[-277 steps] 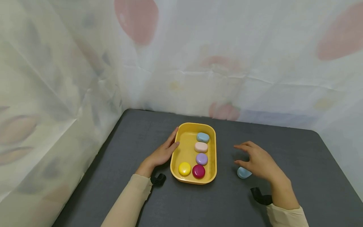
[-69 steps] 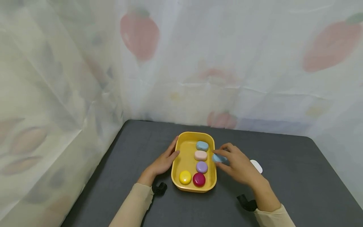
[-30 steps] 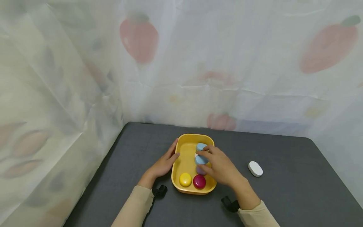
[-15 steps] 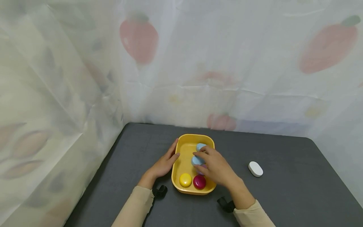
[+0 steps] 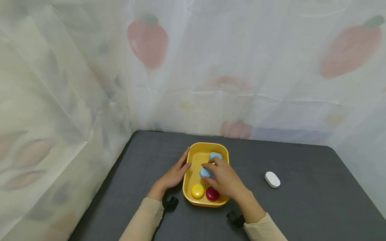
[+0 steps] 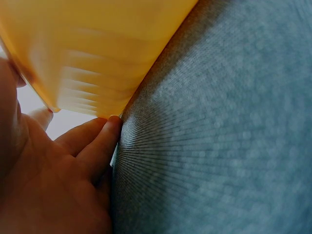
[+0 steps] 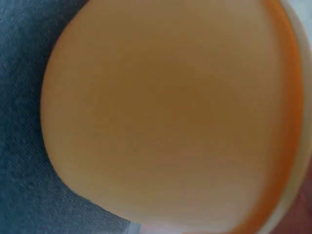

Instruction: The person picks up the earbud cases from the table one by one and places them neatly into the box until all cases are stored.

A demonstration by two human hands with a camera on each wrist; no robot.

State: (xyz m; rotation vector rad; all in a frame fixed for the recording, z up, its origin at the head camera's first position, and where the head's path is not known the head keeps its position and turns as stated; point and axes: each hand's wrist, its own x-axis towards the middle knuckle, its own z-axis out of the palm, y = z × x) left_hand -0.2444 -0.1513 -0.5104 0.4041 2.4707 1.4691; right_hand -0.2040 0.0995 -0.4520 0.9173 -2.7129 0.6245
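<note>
A yellow tray point(image 5: 193, 151) lies on the dark tabletop in the head view. My left hand point(image 5: 171, 173) holds its left side, thumb over the rim and fingers along the outer wall. With thumb and fingertips my right hand point(image 5: 224, 177) pinches a small light-blue rounded piece point(image 5: 205, 172) inside the tray; whether it touches the bottom, I cannot tell. Behind that hand is another light-blue rounded piece point(image 5: 215, 155). A yellow round piece point(image 5: 197, 191) and a crimson round piece point(image 5: 212, 193) sit at the near end. The pale pink and lilac pieces are mostly hidden by my right hand.
A white oval piece point(image 5: 272, 179) lies on the dark tabletop point(image 5: 316, 190), right of the tray. Patterned white curtains point(image 5: 193, 67) hang behind and to the left of the table. In the right wrist view the tray's outer wall point(image 7: 165, 112) fills most of the picture.
My right hand brought the light-blue piece from the table over the tray's right rim, then moved it left inside. The white piece came into sight. My left hand stayed on the tray.
</note>
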